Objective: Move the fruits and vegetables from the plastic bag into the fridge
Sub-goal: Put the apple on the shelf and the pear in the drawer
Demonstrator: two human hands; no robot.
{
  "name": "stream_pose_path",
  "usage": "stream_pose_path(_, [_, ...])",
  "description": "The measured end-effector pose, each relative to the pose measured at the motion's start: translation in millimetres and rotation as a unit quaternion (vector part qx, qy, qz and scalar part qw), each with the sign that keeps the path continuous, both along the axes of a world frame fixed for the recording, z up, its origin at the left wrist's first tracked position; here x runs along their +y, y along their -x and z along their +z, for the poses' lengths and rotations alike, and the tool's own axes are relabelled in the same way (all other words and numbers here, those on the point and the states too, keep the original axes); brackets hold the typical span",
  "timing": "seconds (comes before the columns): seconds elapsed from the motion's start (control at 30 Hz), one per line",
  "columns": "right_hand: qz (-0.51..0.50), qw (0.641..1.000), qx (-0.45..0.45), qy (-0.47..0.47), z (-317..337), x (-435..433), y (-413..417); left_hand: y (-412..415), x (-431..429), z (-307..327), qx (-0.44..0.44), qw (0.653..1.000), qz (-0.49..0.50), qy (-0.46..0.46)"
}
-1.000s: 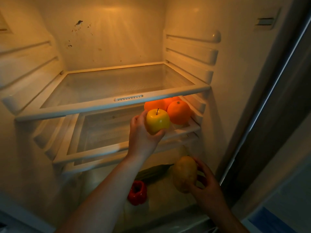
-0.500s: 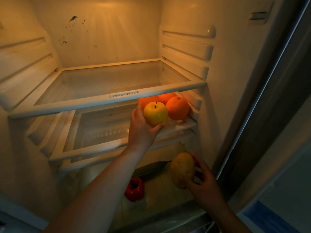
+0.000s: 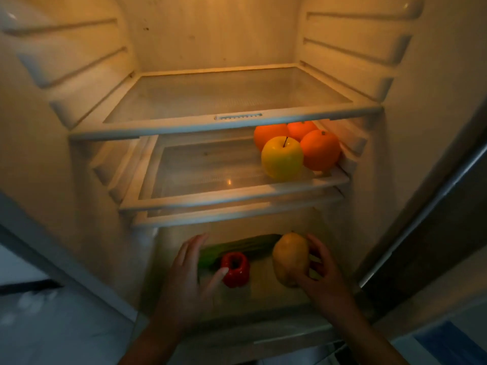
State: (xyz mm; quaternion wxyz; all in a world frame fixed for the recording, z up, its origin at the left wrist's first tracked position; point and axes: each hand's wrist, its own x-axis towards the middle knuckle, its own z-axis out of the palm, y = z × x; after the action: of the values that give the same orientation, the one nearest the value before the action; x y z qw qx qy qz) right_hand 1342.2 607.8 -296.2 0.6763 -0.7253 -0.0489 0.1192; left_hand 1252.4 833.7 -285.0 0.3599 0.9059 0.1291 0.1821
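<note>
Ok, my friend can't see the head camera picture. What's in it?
A right hand holds a potato low inside an open fridge, near a red pepper and a cucumber, with the left hand open beside the pepper. An apple and three oranges sit on the middle shelf.

glossy yellow apple [image 3: 281, 158], shiny red pepper [image 3: 235, 270], clear glass shelf [image 3: 200, 175]

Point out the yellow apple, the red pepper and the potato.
yellow apple [image 3: 282, 159], head view, middle of its skin.
red pepper [image 3: 237, 272], head view, its glossy front.
potato [image 3: 290, 259], head view, its bare middle.
</note>
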Motion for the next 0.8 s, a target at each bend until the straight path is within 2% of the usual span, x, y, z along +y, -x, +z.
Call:
stream_pose_path(0.17, [0.075, 0.995, 0.021, 0.058, -13.5, 22.8, 0.7, 26.9, 4.2, -41.3, 0.126, 0.991, 0.022, -0.032])
stream_pose_path(0.27, [0.127, 0.987, 0.021, 0.101, -22.0, 36.5, 8.0, 40.2, 4.3, -52.6, 0.124, 0.989, 0.042, -0.063])
stream_pose_path(0.37, [0.178, 0.970, 0.010, 0.163, -32.5, 46.8, 12.0, 42.5, 2.9, -55.1, 0.119, 0.989, 0.089, 0.006])
stream_pose_path(0.53, [0.217, 0.928, -0.046, 0.300, -44.9, 40.4, -1.7, 40.5, 0.6, -55.5, 0.135, 0.990, 0.040, -0.007])
stream_pose_path(0.6, [0.217, 0.918, -0.048, 0.329, -47.3, 34.4, -9.4, 41.0, 2.2, -59.1, 0.132, 0.990, 0.046, -0.003])
stream_pose_path(0.8, [0.176, 0.919, -0.020, 0.351, -58.0, 32.0, -32.3, 37.5, 3.5, -59.6, 0.152, 0.987, 0.044, 0.000])
